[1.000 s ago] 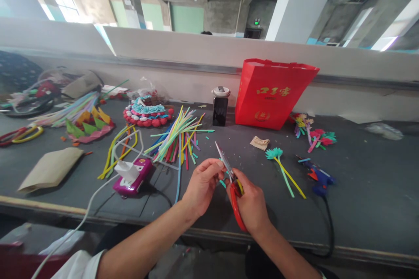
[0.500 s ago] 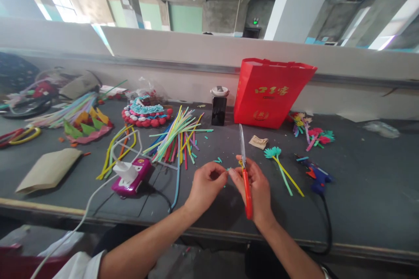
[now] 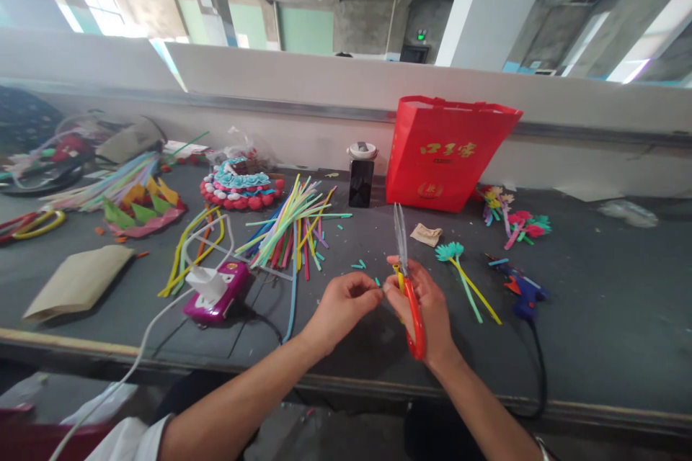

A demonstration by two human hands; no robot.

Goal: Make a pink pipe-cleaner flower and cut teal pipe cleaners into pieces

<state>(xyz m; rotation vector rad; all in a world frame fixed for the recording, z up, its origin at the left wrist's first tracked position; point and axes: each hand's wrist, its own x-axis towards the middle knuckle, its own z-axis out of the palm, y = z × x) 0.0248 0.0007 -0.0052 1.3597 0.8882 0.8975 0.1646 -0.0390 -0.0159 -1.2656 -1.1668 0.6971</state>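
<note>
My right hand (image 3: 432, 310) is wrapped around red-handled scissors (image 3: 414, 313), their metal blades pointing away from me and slightly parted. A small yellow piece (image 3: 399, 279) shows beside the blades, partly covered by my fingers. My left hand (image 3: 343, 310) is closed in a pinch, its fingertips meeting my right thumb; anything between them is too small to make out. Short teal offcuts (image 3: 359, 264) lie just beyond my left hand. Right of the scissors lies a teal flower (image 3: 450, 252) with yellow and green stems.
Colored straw-like strips (image 3: 297, 227) are heaped left of centre. A purple power strip (image 3: 219, 295) with a white plug sits nearer. A red bag (image 3: 448, 155) and a phone (image 3: 361, 184) stand at the back. A blue glue gun (image 3: 524, 292) lies right, its cord over the edge.
My left hand has shifted slightly right, toward my right thumb. The scissors have turned a little in my right hand, and their blades now show slightly parted.
</note>
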